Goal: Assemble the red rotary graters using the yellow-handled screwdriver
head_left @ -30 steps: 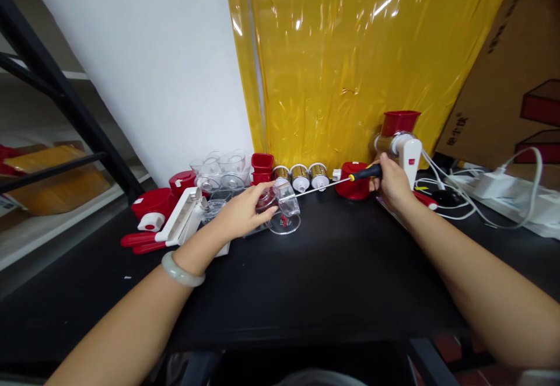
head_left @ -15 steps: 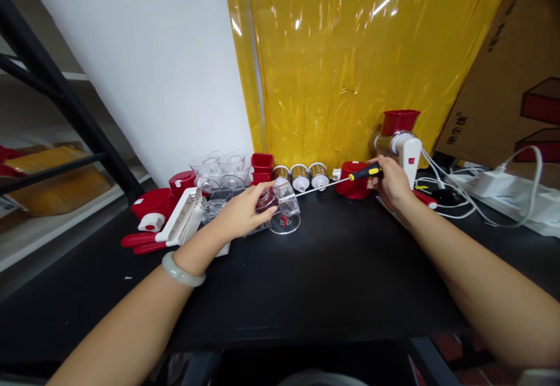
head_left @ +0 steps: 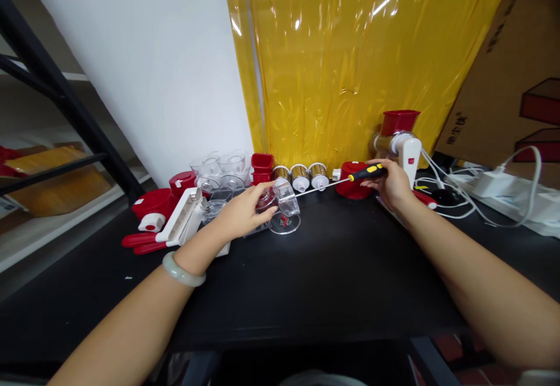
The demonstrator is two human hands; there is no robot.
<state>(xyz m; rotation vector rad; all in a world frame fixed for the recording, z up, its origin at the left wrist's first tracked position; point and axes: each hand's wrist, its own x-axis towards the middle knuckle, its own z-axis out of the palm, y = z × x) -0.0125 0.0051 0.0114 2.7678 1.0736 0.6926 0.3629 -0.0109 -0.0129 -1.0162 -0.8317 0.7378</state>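
My left hand (head_left: 245, 214) curls round a clear plastic housing (head_left: 284, 211) that lies on the black table (head_left: 315, 281). My right hand (head_left: 391, 185) grips the black and yellow handle of a screwdriver (head_left: 345, 180). Its long thin shaft runs left, with the tip at the clear housing. A red round part (head_left: 352, 181) sits just behind the shaft. A pale green bangle (head_left: 181, 270) is on my left wrist.
Red and white parts (head_left: 166, 220) and clear cups (head_left: 221, 167) crowd the back left. Three metal drums (head_left: 301, 176) stand by the yellow sheet (head_left: 350, 53). An assembled red-topped grater (head_left: 400, 141), white cables (head_left: 464, 199) and a cardboard box (head_left: 516, 83) fill the right.
My right hand has shifted its hold on the screwdriver handle and turned it slightly; the yellow marking now faces up. My left hand and the clear housing stayed put.
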